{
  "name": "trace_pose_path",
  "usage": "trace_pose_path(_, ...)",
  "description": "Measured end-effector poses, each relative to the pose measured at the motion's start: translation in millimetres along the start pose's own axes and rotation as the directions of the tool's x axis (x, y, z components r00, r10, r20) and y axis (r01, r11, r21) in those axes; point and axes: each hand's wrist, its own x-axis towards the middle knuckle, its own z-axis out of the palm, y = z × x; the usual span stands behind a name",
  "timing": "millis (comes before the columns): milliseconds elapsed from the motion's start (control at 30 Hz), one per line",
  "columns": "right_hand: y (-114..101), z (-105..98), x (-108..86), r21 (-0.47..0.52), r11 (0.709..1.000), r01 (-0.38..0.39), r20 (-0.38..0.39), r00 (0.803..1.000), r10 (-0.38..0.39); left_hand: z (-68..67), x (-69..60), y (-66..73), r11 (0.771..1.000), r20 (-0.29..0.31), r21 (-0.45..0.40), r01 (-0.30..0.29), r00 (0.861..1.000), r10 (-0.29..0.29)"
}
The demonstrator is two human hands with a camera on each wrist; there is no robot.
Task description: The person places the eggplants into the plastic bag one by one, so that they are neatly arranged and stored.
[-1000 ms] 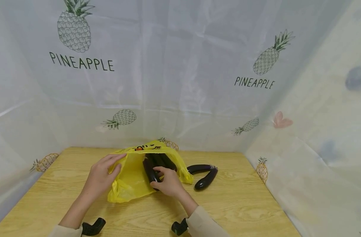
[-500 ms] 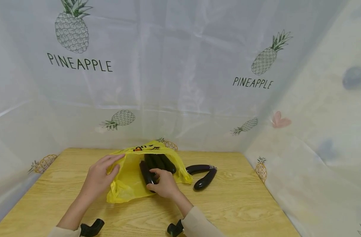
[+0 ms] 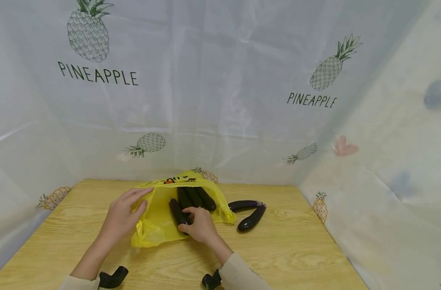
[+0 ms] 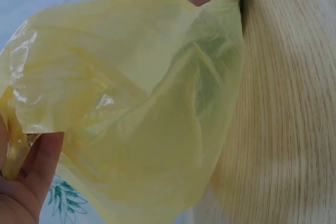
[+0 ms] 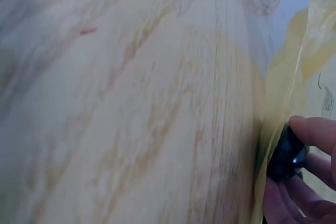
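A yellow plastic bag (image 3: 157,225) lies on its side with its mouth towards the person; several dark eggplants (image 3: 194,196) are inside. The left hand (image 3: 123,215) holds the bag's left rim, and in the left wrist view its fingers (image 4: 44,169) pinch the gathered film. At the mouth, the right hand (image 3: 202,226) grips the near end of one eggplant (image 3: 177,211), left of the others. The right wrist view shows thumb and fingers round that dark end (image 5: 287,156), beside the bag's edge (image 5: 278,98).
Two eggplants (image 3: 252,219) lie on the wooden table (image 3: 285,249) just right of the bag, their stem ends meeting. A pineapple-print curtain (image 3: 220,100) stands behind the table. Black devices (image 3: 113,278) are on both wrists.
The right hand has moved slightly left with its eggplant, away from the others in the bag, which show more now. The left hand has stayed at the rim.
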Motion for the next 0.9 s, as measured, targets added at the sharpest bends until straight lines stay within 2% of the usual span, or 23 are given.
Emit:
trace_pose_path(233,-8,0,-1.1,-0.011,0.999,-0.038,0.007,0.999,0.039,-1.1,-1.0,-0.1,1.0,-0.014,0.017,-0.007,1.0,0.007)
trace_pose_path(467,-13,-1,-1.1,-0.055,0.998,-0.013,0.02,1.0,0.014,-2.2,-0.5,1.6,1.0,-0.009,0.012,-0.009,1.0,0.01)
trace_pose_path(667,-14,4,2.0,-0.026,0.998,-0.053,-0.021,0.998,0.052,-1.1,-1.3,0.8,1.0,-0.012,0.018,-0.013,1.0,0.013)
trace_pose_path(900,-12,12,10.7,-0.025,0.999,-0.047,-0.089,0.995,0.045,-1.2,0.1,2.0,1.0,-0.017,0.016,-0.02,1.0,0.021)
